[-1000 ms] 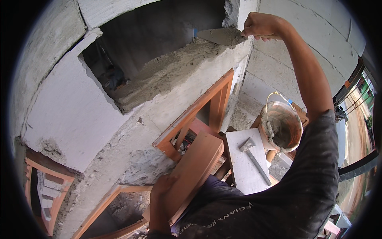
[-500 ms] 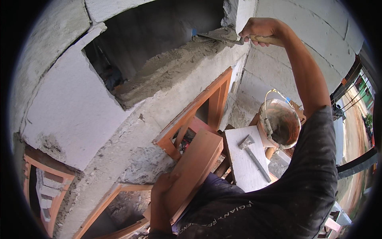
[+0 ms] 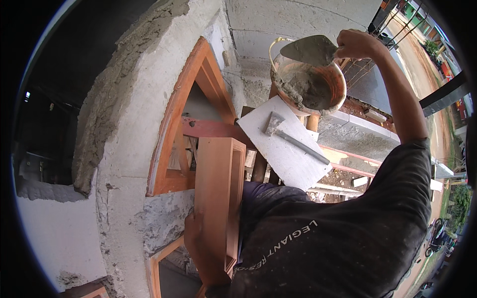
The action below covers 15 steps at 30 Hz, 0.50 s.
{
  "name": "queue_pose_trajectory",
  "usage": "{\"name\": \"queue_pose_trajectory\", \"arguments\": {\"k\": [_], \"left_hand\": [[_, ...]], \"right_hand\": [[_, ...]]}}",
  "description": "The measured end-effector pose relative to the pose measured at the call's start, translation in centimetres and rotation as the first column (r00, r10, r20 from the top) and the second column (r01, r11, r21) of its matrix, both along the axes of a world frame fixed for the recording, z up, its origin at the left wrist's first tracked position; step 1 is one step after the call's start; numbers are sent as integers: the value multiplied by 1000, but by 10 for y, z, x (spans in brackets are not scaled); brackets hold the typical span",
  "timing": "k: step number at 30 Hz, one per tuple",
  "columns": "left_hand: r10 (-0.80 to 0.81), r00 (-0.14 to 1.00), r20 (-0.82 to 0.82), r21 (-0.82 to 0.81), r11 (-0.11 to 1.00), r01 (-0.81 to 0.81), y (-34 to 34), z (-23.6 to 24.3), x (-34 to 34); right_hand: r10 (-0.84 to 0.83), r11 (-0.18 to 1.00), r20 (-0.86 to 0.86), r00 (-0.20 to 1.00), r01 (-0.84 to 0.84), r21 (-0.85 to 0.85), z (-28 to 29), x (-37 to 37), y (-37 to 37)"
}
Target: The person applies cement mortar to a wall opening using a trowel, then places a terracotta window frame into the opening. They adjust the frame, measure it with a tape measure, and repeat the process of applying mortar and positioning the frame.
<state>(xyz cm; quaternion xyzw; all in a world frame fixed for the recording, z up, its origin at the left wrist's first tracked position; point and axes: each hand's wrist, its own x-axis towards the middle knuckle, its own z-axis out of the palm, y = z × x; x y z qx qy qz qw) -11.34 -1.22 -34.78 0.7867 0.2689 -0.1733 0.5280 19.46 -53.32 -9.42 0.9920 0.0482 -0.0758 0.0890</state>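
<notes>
My right hand (image 3: 358, 44) grips a mortar trowel at its handle. The trowel's grey-smeared blade (image 3: 309, 50) is over the rim of a bucket (image 3: 339, 89). Wet grey mortar (image 3: 308, 88) lies inside the bucket. My left hand (image 3: 193, 229) holds a long brown wooden frame (image 3: 212, 184) by its side, against my body; its fingers are mostly hidden. To the left, a thick bed of mortar (image 3: 102, 107) runs along the sill of a dark wall opening.
A hammer-like tool (image 3: 298, 141) rests on a white block (image 3: 278, 166) beside the bucket. A triangular wooden frame (image 3: 166, 129) is set in the rough wall (image 3: 134, 114). A reddish plank (image 3: 213, 128) crosses behind the held frame. A road (image 3: 405, 37) shows at the far right.
My right hand has brought the trowel from the mortar bed on the sill across to the bucket. The view has turned rightward. My left hand keeps the wooden frame, which now stands more upright.
</notes>
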Motion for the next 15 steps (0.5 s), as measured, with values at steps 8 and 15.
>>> {"name": "queue_pose_trajectory", "arguments": {"k": [8,15], "left_hand": [[-95,995,3,105,990,95,15,-12,0],[-114,993,-11,82,990,115,10,-4,3]], "right_hand": [[98,982,-125,987,-116,-149,-200,38,-22],[-76,957,-419,905,185,225,-160,5,-15]]}}
